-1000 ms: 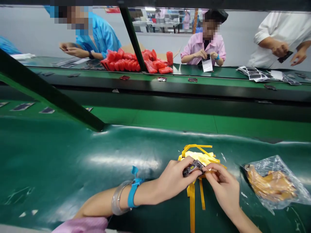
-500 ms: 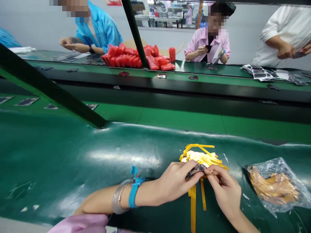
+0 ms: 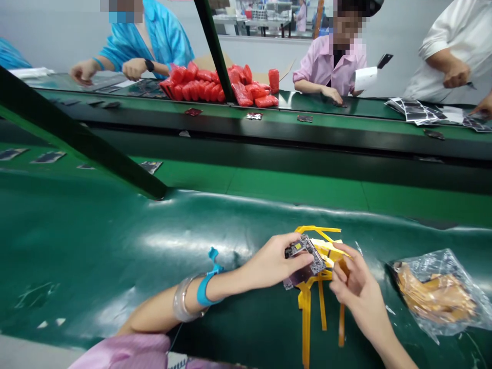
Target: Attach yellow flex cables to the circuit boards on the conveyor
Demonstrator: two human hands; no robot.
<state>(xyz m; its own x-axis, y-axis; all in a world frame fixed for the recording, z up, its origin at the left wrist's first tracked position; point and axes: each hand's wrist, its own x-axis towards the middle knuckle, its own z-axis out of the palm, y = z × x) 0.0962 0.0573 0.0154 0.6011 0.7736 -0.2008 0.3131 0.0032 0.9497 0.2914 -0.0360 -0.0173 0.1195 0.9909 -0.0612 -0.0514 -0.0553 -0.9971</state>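
Note:
My left hand [image 3: 274, 261] grips a small circuit board [image 3: 318, 262] by its left side, thumb across its face. Dark components and a small yellow square show on the board, which is tilted toward me. Just to the right, my right hand [image 3: 355, 287] is closed, its fingers curled around an orange-yellow strip [image 3: 341, 328] whose end hangs below the hand. Behind and beneath both hands lies a loose pile of yellow strips [image 3: 318, 229], partly hidden by the board and fingers. Several strips trail toward the front edge.
A clear plastic bag [image 3: 434, 300] of orange-brown strips lies on the right. A green post [image 3: 115, 159] slants across the left. Beyond the bench, a green belt [image 3: 265, 184] carries flat boards [image 3: 151, 166]. Co-workers sit opposite near red wrapped bundles [image 3: 203, 87].
My left hand has turned the board so its face shows more. My right hand has drawn away from it, with a strip now hanging below. Co-workers' hands have shifted.

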